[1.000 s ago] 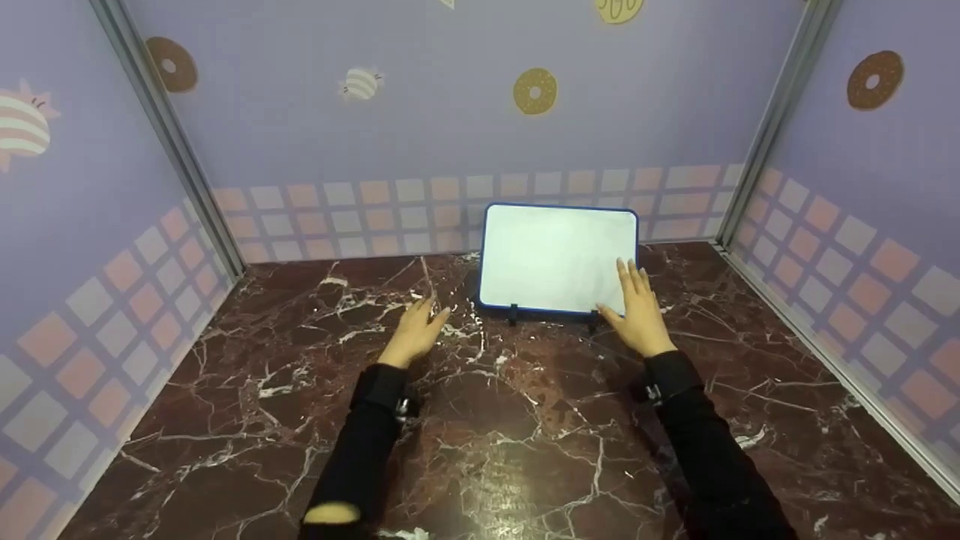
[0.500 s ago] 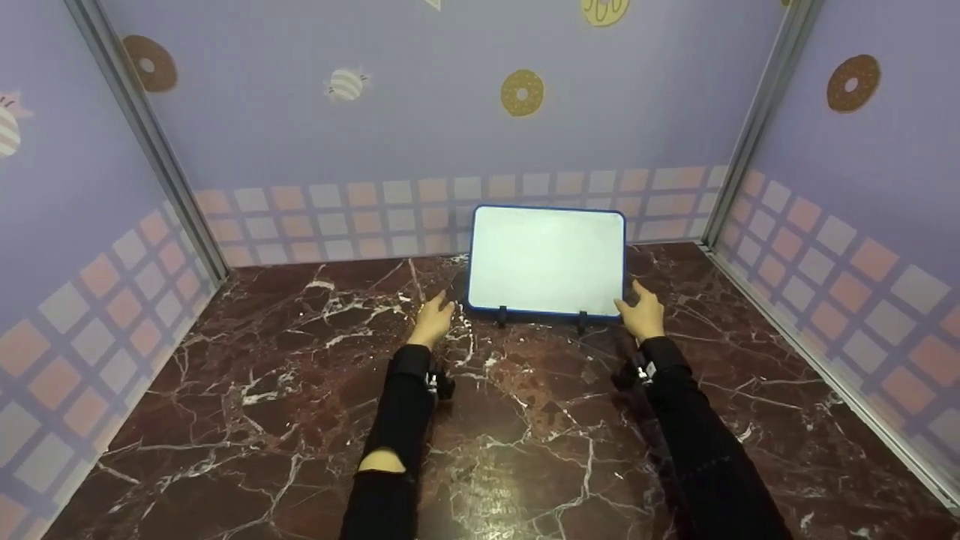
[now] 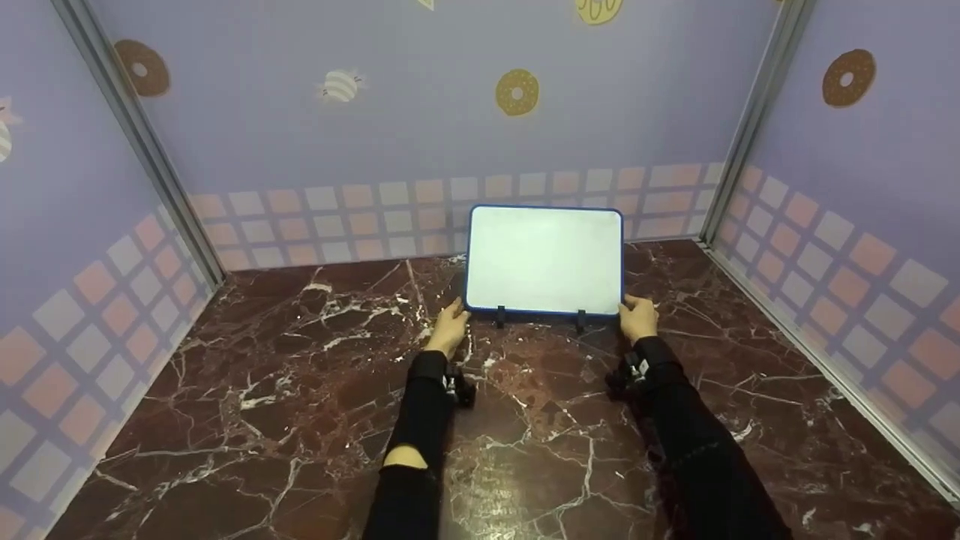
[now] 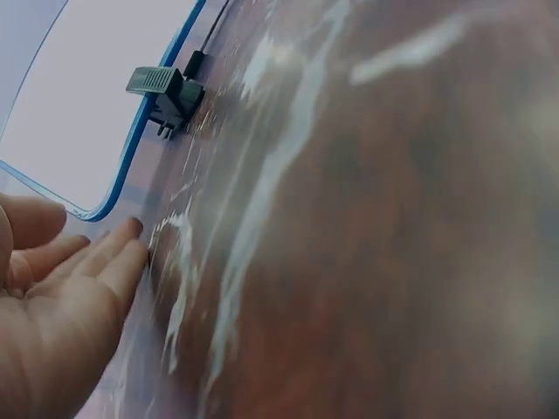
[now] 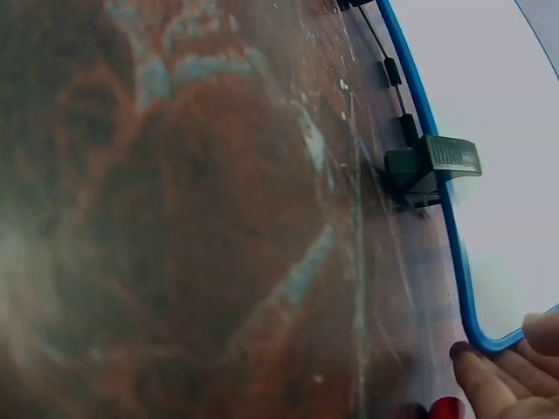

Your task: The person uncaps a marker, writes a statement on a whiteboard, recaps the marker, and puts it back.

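Observation:
A small whiteboard [image 3: 545,259] with a blue frame stands tilted back near the rear wall, its lower edge held in two black stand clips [image 3: 501,316]. In the head view my left hand [image 3: 448,328] reaches its lower left corner. The left wrist view shows the thumb [image 4: 33,221] close by the frame and the other fingers extended below the corner, apart from the thumb. My right hand [image 3: 638,319] grips the lower right corner. In the right wrist view its thumb [image 5: 543,333] overlaps the frame from the front, with the fingers behind the corner.
The table [image 3: 322,405] is dark red marble with white veins. Patterned lilac walls [image 3: 420,135] enclose it at the back and both sides, with grey metal posts [image 3: 742,150] at the corners. A thin black rod [image 5: 374,35] runs between the stand clips.
My left hand has moved right to the board's lower left corner. The right hand, earlier flat over the board's front, has drawn back to the lower right corner and taken hold there.

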The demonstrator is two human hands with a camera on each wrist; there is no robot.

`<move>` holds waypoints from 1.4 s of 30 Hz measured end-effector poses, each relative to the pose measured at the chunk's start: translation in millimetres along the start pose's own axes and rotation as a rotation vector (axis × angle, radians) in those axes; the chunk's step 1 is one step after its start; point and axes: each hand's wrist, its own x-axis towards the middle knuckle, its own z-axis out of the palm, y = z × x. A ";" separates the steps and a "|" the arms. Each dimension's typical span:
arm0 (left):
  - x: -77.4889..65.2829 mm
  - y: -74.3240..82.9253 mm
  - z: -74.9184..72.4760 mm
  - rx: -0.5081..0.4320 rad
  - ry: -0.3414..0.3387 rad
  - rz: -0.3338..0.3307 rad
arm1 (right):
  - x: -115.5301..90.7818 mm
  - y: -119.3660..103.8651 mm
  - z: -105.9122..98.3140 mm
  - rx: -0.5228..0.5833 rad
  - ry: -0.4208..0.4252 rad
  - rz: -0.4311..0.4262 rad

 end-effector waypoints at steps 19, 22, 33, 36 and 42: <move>22.0 -25.2 -2.8 -0.320 -0.030 -0.053 | 0.3 2.0 0.0 0.009 0.097 -0.049; 20.1 -24.6 -4.6 -0.303 -0.036 -0.051 | -0.9 1.9 -0.2 -0.003 0.100 -0.057; -56.1 62.8 -12.1 -0.201 0.013 -0.139 | -4.2 4.5 -1.8 -0.007 0.096 -0.104; -91.6 101.5 -12.6 -0.112 0.036 -0.167 | -4.8 6.4 -1.7 0.007 0.097 -0.095; -97.6 95.9 -25.6 0.018 0.077 -0.109 | -8.1 7.6 -2.8 0.163 0.044 -0.022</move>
